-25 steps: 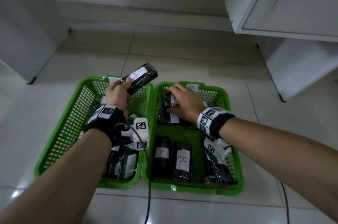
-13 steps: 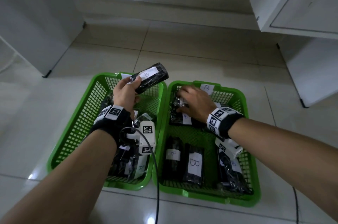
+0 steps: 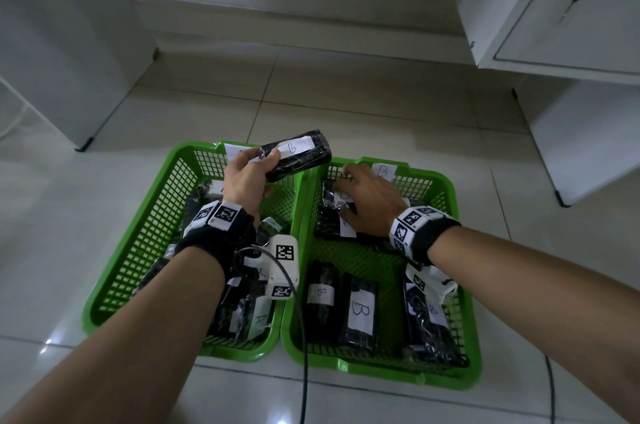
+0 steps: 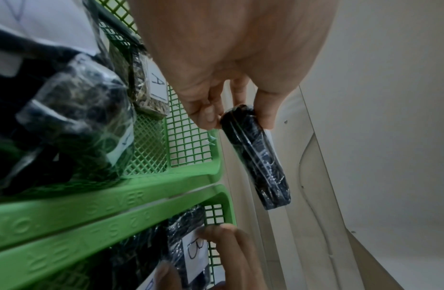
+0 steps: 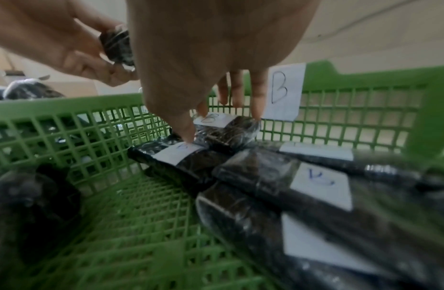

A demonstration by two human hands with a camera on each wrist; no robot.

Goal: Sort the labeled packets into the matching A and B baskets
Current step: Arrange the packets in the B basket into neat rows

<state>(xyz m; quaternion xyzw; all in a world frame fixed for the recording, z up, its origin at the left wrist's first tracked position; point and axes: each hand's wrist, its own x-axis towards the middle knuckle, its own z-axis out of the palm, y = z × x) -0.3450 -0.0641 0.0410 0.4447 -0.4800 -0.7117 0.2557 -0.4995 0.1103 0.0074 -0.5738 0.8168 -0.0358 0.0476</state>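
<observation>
Two green baskets stand side by side on the floor. The left basket (image 3: 114, 271) holds packets marked A (image 3: 258, 318). The right basket (image 3: 474, 337) carries a B tag (image 3: 382, 171) on its far wall and holds packets marked B (image 3: 360, 312). My left hand (image 3: 268, 165) grips one end of a black packet with a B label (image 3: 298, 155) in the air above the far ends of both baskets; the left wrist view shows that packet (image 4: 258, 159) pinched between thumb and fingers. My right hand (image 3: 349, 181) lies with straight fingers on the B packets (image 5: 226, 129) at the far end of the right basket.
White cabinets stand at the left (image 3: 69, 42) and the right (image 3: 571, 8) of a pale tiled floor (image 3: 346, 94). A black cable (image 3: 304, 354) runs from my left wrist across the gap between the baskets towards me.
The left hand has carried its B packet slightly to the right, towards the rim between the baskets. The right hand has stayed on the packets in the right basket.
</observation>
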